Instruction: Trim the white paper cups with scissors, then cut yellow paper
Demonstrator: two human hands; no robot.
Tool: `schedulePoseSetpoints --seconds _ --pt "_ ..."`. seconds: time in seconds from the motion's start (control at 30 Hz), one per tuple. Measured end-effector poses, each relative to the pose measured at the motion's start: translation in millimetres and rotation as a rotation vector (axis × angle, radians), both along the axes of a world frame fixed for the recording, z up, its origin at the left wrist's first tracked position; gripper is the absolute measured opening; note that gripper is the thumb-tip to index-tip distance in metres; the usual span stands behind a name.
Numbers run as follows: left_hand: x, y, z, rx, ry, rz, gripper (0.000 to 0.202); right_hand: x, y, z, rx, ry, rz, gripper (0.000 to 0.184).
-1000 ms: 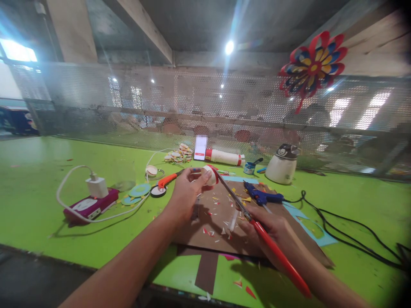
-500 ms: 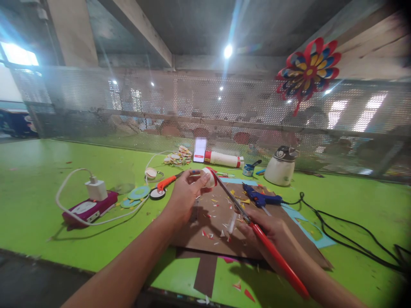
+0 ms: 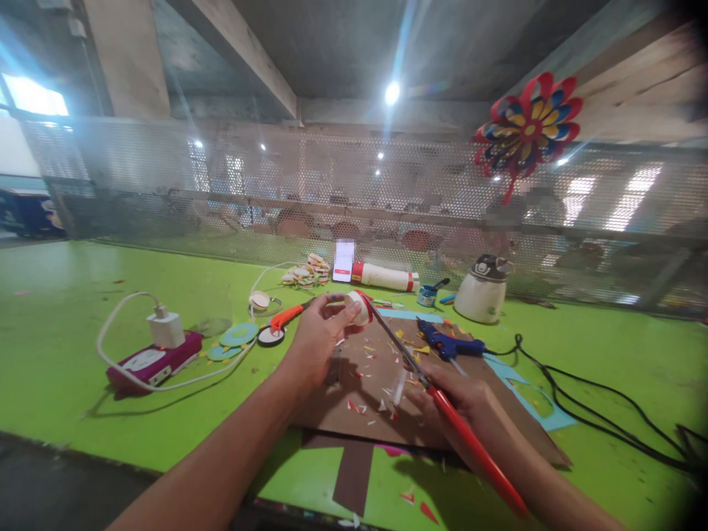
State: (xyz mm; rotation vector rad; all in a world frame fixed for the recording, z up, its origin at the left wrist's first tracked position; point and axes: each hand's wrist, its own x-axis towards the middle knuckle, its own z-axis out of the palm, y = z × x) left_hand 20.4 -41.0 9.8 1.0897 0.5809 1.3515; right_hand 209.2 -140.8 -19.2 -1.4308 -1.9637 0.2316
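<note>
Between the thumb and fingers of my left hand (image 3: 324,332) is a small white roll with a red edge (image 3: 359,307), perhaps of paper; its exact kind is unclear. My right hand (image 3: 456,394) is closed around red-handled scissors (image 3: 399,341), their blades pointing up and left to the roll's red rim. The blade tips touch or nearly touch that rim. Below both hands lies a brown board (image 3: 343,405) scattered with red, white and yellow scraps. A clear stick-like piece (image 3: 398,387) shows beside my right fingers; whether they touch it I cannot tell.
A blue glue gun (image 3: 450,343) with a black cord lies right of the board. Behind stand a phone (image 3: 343,262), a white-and-red tube (image 3: 387,277), a paint jar (image 3: 427,296) and a white pot (image 3: 481,295). Leftward are a purple power strip (image 3: 158,361) and an orange-handled tool (image 3: 287,316).
Both hands keep almost the same place. The scissors' blades and the roll have shifted only very slightly, and the view has moved a little.
</note>
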Motion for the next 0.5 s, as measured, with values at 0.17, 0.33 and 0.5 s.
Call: schedulePoseSetpoints --seconds 0.17,0.33,0.5 --pt "0.1 -3.1 1.0 0.014 0.016 -0.017 0.032 -0.6 -0.4 5.4 -0.004 -0.039 0.009 0.037" --pt "0.4 -6.9 4.0 0.021 0.028 -0.023 0.028 1.2 0.5 3.7 -0.003 -0.044 0.010 0.035" --pt "-0.6 -5.2 3.0 0.016 0.026 -0.034 0.031 3.3 2.0 -0.9 0.012 -0.024 -0.004 0.036"
